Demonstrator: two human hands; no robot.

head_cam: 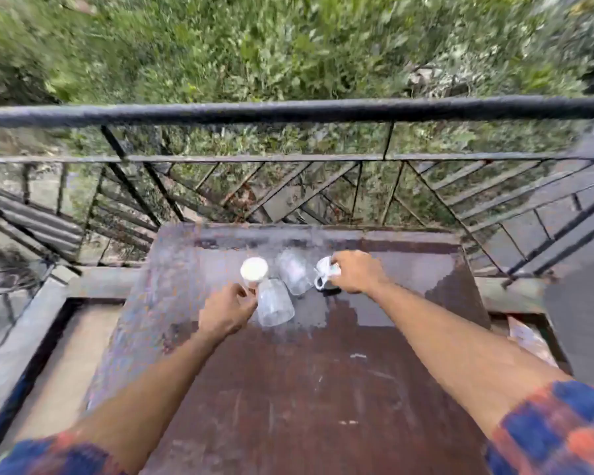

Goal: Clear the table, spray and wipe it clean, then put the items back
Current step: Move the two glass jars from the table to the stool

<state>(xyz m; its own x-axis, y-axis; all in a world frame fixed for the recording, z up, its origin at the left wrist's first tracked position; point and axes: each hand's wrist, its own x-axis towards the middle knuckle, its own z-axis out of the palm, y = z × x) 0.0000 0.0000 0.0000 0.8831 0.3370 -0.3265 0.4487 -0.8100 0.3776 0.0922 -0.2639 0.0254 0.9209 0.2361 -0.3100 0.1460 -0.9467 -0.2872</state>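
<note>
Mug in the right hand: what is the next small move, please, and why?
Probably lift the mug straight up off the table. The right hand grips it, and a glass stands close beside it, so sliding it might knock the glass.

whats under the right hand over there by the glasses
A white mug, its handle showing on the near side, gripped from above by the right hand. The hand covers the mug's right side, so that part cannot be seen.
</note>
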